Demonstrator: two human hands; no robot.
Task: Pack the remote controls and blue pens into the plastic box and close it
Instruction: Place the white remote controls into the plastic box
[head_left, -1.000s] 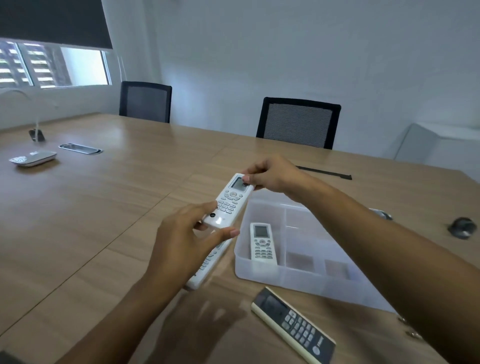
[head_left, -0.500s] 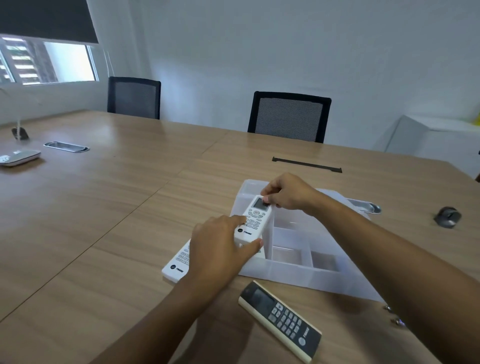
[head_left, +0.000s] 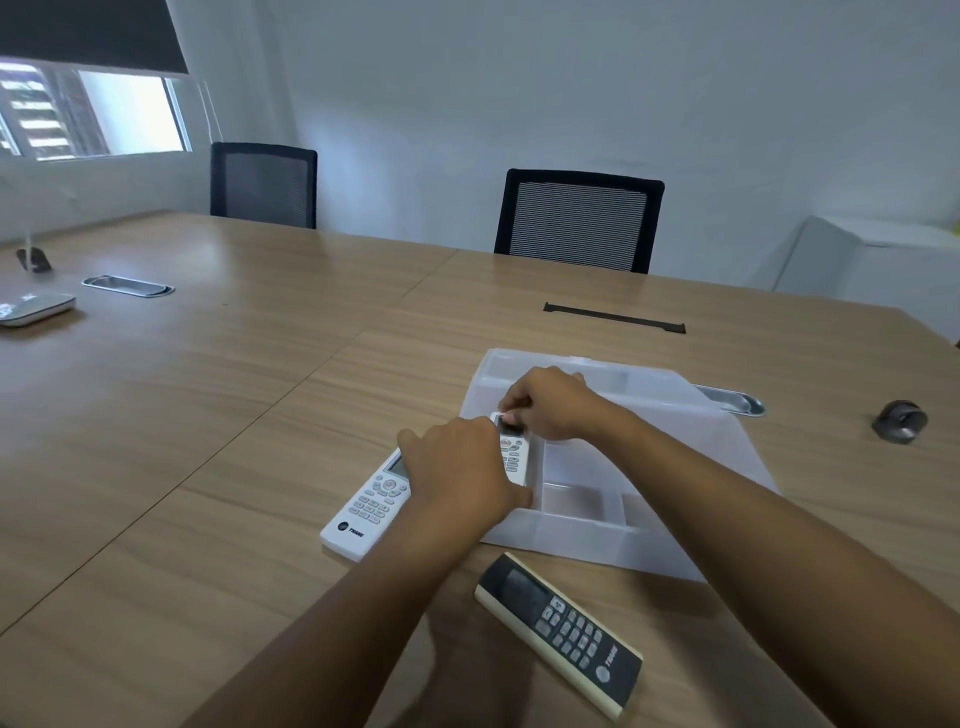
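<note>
Across the wooden table (head_left: 218, 415), I watch my left hand (head_left: 462, 478) and right hand (head_left: 553, 402) pinching a small white remote (head_left: 514, 452) into the plastic box (head_left: 597, 551); next I judge releasing it, then fetching the white Trane remote (head_left: 369, 506).

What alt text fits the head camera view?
Both hands, left hand and right hand, lower a white remote into a clear plastic box. Two more remotes, white and black, lie on the wooden table.

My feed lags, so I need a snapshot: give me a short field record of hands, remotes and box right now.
left hand: on near end of small white remote
right hand: pinching its far end
small white remote: in left compartment of plastic box
white Trane remote: on table, left of box
black Trane remote: on table, before box
blue pens: none visible
box: open
</note>
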